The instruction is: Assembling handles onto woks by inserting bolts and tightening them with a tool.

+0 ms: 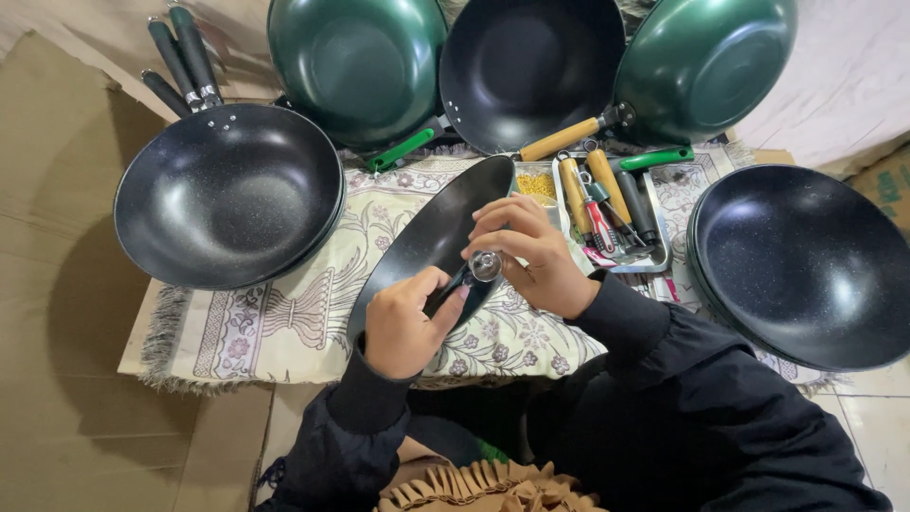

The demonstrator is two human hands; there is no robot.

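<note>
Handle work under way on a black wok at frame centre

Left hand closed on its rim; right hand pinches a small metal fitting; handle not yet on; loose handles wait in the tray just right.

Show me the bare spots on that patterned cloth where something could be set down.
Free: cloth between the left black wok and the tilted pan the left hand holds. Crowded: the tool tray, and beyond it the stacked woks.
</note>
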